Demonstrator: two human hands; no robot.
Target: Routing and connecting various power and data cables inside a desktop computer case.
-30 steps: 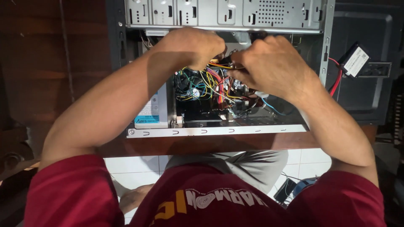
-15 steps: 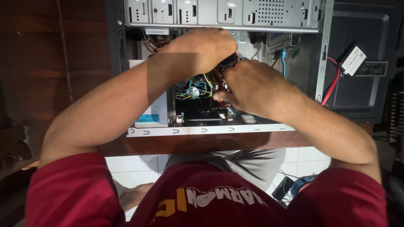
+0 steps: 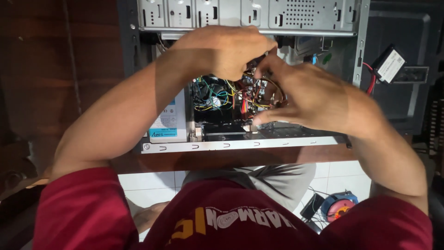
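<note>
A: Item one?

B: Open case [image 3: 240,146], side panel off, lying on a wooden surface [image 3: 222,159]. Metal frame edge faces the person; drive bays [image 3: 249,14] run along the far side.

A: Contents?

B: Wire bundle [image 3: 247,95], yellow, red, black and green, in the middle of the case. Fan [image 3: 212,99] just left of it. Power supply [image 3: 169,122] with a pale label at the left end.

A: Left hand?

B: Left hand [image 3: 226,51] reaches in from above, fingers curled down over the top of the wire bundle. Closed around wires, it seems; the exact grip is hidden by the knuckles.

A: Right hand?

B: Right hand [image 3: 307,99] sits just right of the bundle, forefinger raised to meet the left hand, thumb low along the case edge. Wires run under the palm; whether it clamps them cannot be told.

A: Surroundings?

B: Small drive [image 3: 391,65] on a red cable [image 3: 370,81], right of the case. Tiled floor [image 3: 152,183] below, with a round blue and red object [image 3: 340,206] on it.
</note>
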